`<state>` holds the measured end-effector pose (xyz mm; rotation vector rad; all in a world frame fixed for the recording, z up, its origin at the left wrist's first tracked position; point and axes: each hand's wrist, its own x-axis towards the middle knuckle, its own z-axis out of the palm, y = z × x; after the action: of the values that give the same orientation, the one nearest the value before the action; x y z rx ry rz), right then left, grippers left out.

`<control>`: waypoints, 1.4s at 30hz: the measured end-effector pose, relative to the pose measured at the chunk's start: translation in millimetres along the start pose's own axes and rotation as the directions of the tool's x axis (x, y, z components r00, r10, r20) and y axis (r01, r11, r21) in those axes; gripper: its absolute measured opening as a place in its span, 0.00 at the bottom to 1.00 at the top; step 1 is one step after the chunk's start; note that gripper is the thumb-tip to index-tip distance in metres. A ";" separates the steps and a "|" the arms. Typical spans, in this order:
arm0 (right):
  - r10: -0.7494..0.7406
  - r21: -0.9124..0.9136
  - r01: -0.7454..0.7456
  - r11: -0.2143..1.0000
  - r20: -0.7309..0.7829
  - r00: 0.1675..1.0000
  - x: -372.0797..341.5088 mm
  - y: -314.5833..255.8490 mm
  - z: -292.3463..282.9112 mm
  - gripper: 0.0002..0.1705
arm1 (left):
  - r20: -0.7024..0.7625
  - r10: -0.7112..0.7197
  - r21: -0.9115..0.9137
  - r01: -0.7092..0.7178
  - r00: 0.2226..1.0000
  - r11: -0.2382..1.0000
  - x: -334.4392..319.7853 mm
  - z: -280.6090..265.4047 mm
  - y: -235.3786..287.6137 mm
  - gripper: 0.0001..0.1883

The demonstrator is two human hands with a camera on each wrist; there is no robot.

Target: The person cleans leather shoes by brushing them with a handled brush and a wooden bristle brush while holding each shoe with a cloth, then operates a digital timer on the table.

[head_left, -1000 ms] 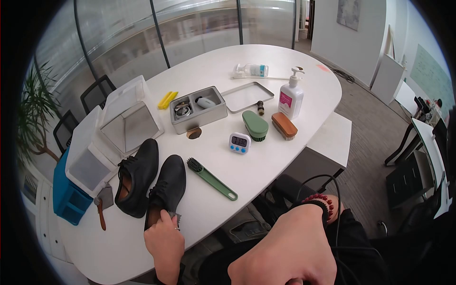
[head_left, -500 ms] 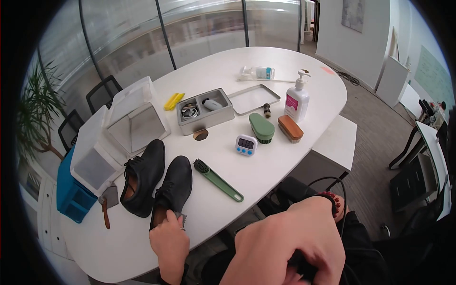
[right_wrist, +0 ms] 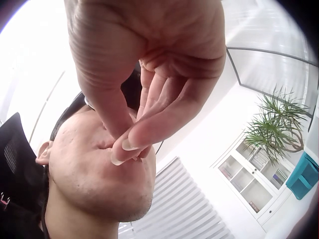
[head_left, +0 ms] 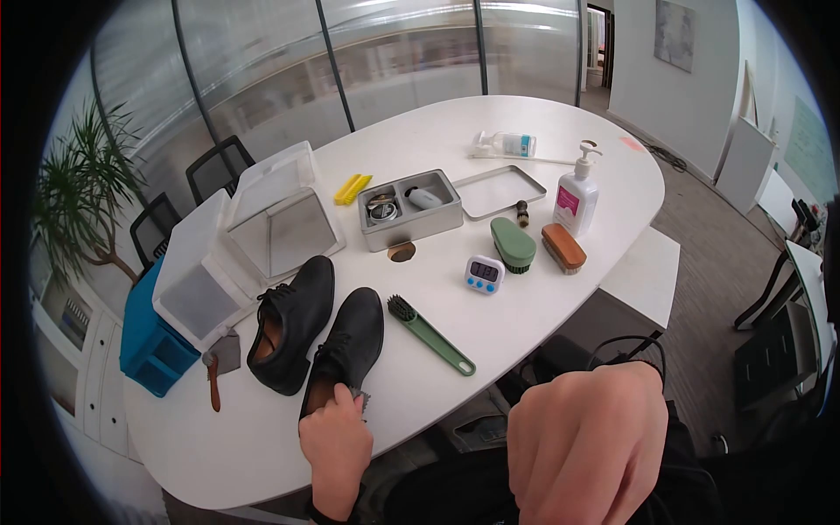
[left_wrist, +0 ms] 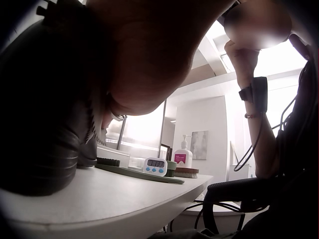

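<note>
My left hand (head_left: 337, 448) grips the heel end of the nearer black lace-up shoe (head_left: 354, 328), its fingers at the shoe's opening. A grey cloth with a zigzag edge (head_left: 363, 401) pokes out beside those fingers, against the shoe's side. The other black shoe (head_left: 297, 319) stands just left of it, on the white table. My right hand (head_left: 586, 442) is raised close to the head camera. In the right wrist view, the curled fingers and thumb of that hand (right_wrist: 154, 84) come together at the person's face, with no object seen between them.
A green long-handled brush (head_left: 433, 337) lies right of the shoes. Beyond are a timer (head_left: 484, 275), green brush (head_left: 514, 247), wooden brush (head_left: 563, 248), pump bottle (head_left: 573, 203) and metal tin (head_left: 411, 229). Clear plastic boxes (head_left: 197, 271) and a wooden-handled tool (head_left: 213, 382) are at left.
The head view has turned left, shifting the scene rightward. My right hand has turned so that its knuckles face the camera. The left hand stays at the same shoe.
</note>
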<state>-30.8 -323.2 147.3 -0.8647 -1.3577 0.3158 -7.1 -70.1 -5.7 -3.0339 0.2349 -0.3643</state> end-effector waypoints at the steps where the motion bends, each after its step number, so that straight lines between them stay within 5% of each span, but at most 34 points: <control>1: -0.002 0.003 0.002 1.000 0.000 1.000 -0.3 0.0 0.0 0.05 | -0.008 0.005 -0.004 -0.005 1.000 1.000 -0.1 0.3 -0.6 0.11; 7: -0.012 0.011 0.013 1.000 -0.015 1.000 -1.6 8.0 2.9 0.03 | -0.005 -0.003 0.014 0.003 1.000 1.000 -0.4 -0.6 1.1 0.11; 9: 0.043 0.110 -0.051 0.993 0.081 0.996 -3.1 9.9 3.4 0.01 | 0.000 0.003 0.026 -0.003 1.000 1.000 -0.6 1.2 0.5 0.11; 10: 0.218 0.322 -0.216 0.922 0.028 0.975 -14.2 12.3 19.5 0.09 | -0.004 -0.005 0.043 0.005 1.000 0.999 0.3 2.2 0.5 0.11; 11: 0.228 0.315 -0.217 0.924 0.004 0.974 -11.7 12.6 16.9 0.09 | 0.001 0.017 0.030 -0.017 1.000 0.999 1.3 2.2 1.4 0.11; 13: -0.040 0.217 -0.019 0.976 0.264 0.964 0.6 19.0 6.3 0.15 | 0.003 -0.020 0.042 0.020 1.000 0.999 1.0 0.5 2.4 0.11; 14: -0.085 0.401 0.043 0.915 0.090 0.992 -2.7 25.1 20.5 0.19 | -0.006 -0.024 0.044 0.024 1.000 0.999 0.6 0.3 3.3 0.11; 29: -0.120 0.530 0.098 0.842 0.008 0.993 -4.8 32.5 22.8 0.23 | -0.014 0.006 0.037 -0.005 1.000 0.999 0.5 0.3 0.2 0.11; 33: -0.035 0.418 0.037 0.908 -0.012 0.999 2.4 15.9 4.1 0.17 | 0.033 -0.015 0.015 0.015 0.999 1.000 1.9 -7.9 2.8 0.10; 34: 0.010 0.193 -0.036 0.981 0.133 0.991 -8.6 15.2 -16.7 0.14 | 0.043 -0.020 0.016 0.019 0.999 1.000 2.3 -7.4 2.9 0.10; 35: 0.009 0.194 -0.036 0.980 0.138 0.990 -6.0 12.9 -12.9 0.14 | 0.054 -0.025 0.018 0.024 0.998 1.000 2.6 -6.7 2.6 0.10; 36: 0.006 0.147 -0.015 0.989 0.060 0.998 -1.7 9.4 -4.6 0.06 | 0.053 -0.030 0.020 0.028 0.998 0.999 2.0 -5.1 1.9 0.10; 39: -0.140 -0.016 0.140 0.990 -0.060 0.988 3.4 9.8 4.5 0.08 | -0.016 -0.004 0.013 0.004 1.000 1.000 0.4 -0.2 0.1 0.10; 41: 0.060 -0.295 -0.007 0.956 0.172 0.983 10.7 -10.0 -1.7 0.04 | -0.023 0.006 -0.004 -0.006 1.000 1.000 -0.2 0.6 -0.4 0.10; 42: -0.257 -0.175 0.246 0.953 -0.045 0.965 5.5 24.0 16.0 0.02 | -0.024 0.002 -0.001 -0.002 1.000 1.000 -0.4 0.9 -0.6 0.10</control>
<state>-37.9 -298.0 134.1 -0.8218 -1.4275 -0.0265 -7.2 -69.4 -6.6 -3.0315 0.2394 -0.4006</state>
